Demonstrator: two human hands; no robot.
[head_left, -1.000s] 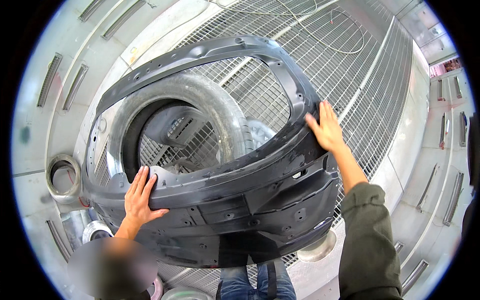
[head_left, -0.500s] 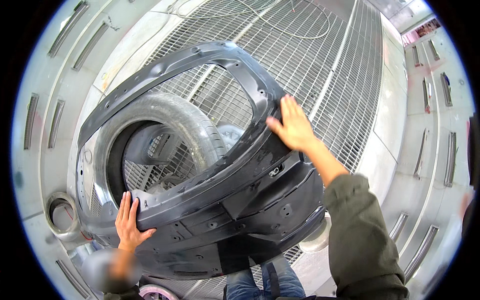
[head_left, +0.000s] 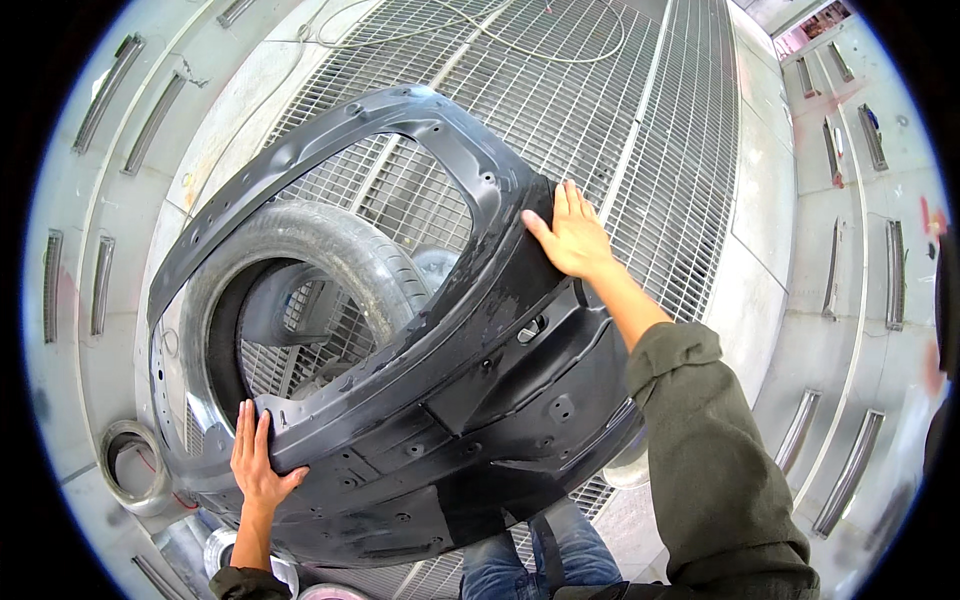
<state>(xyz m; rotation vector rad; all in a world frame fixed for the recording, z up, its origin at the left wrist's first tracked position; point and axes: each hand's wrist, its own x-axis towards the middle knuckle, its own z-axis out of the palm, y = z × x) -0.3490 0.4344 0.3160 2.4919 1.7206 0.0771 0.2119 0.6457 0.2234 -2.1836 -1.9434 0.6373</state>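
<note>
The view has swung since a second ago, so the panel [head_left: 400, 420] and the tire [head_left: 350, 250] now show farther left, with both hands in about the same places on the panel. The left hand [head_left: 258, 470] lies flat on the panel's near left, its fingers straight and the thumb spread wide, while the right hand [head_left: 578, 238] lies on its right corner, fingers close together and thumb apart, neither gripping. Tilted above the grating [head_left: 690, 180], the dark panel shows the tire through its opening.
</note>
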